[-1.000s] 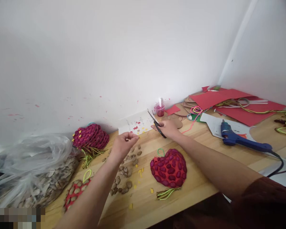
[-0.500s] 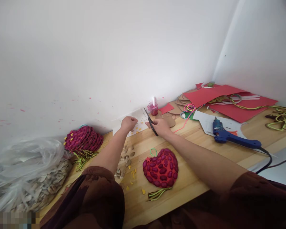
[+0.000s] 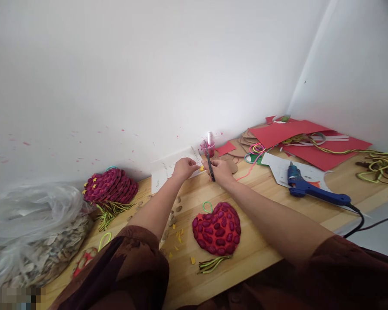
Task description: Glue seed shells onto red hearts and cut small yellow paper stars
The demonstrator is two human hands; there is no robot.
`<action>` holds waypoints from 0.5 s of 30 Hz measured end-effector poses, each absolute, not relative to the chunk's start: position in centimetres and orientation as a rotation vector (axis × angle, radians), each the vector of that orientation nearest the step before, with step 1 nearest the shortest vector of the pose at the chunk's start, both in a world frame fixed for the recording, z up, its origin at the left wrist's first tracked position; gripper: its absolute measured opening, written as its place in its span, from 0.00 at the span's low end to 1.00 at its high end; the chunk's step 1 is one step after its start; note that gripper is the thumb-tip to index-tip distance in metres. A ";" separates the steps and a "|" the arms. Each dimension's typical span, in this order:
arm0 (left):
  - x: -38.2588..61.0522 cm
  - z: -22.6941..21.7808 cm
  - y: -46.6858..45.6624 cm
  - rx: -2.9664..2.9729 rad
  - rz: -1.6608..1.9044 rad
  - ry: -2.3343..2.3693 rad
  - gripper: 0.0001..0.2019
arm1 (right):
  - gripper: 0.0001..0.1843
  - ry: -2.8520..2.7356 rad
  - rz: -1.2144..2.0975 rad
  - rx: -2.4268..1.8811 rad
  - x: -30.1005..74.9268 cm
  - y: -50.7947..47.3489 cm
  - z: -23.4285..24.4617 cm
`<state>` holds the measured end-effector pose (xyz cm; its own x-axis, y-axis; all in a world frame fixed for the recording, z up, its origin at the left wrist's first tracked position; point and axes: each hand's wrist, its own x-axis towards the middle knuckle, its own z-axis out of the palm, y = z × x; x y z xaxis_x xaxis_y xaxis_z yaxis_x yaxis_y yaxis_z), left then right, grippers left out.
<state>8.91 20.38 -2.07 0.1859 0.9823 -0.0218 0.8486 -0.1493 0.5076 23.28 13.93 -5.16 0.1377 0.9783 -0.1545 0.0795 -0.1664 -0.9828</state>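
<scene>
My right hand (image 3: 222, 171) is closed around dark scissors (image 3: 210, 165), their blades pointing up toward the wall. Close on its left, my left hand (image 3: 185, 168) is closed in a pinch. A small yellow piece (image 3: 201, 168) shows at its fingertips, between the two hands. Under and behind my left hand lies a white sheet (image 3: 160, 174) with small marks or bits on it. Nearer to me, a red heart (image 3: 217, 228) covered in magenta-painted shells lies flat, with a green loop and a yarn tassel. Yellow scraps (image 3: 180, 236) are scattered left of it.
On the left are stacked magenta pieces (image 3: 111, 185) with tassels and a clear plastic bag (image 3: 51, 241) of shells. A pink paint cup (image 3: 208, 148) stands by the wall. At right lie red sheets (image 3: 326, 148), a blue glue gun (image 3: 313, 187) with its cord, and yarn (image 3: 381, 168).
My left hand has moved right, toward the scissors, and a yellow piece now shows at its fingertips. The scissors have turned more upright in my right hand. The view has shifted slightly.
</scene>
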 end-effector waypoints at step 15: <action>10.3 -3.0 20.4 1.977 0.536 1.612 0.11 | 0.24 -1.009 1.087 -1.403 23.2 14.0 -4.9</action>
<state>10.34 20.43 -3.02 0.2095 0.9775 -0.0250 0.7679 -0.1486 0.6231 23.16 13.99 -4.91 0.2325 0.9683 -0.0912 0.0191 -0.0983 -0.9950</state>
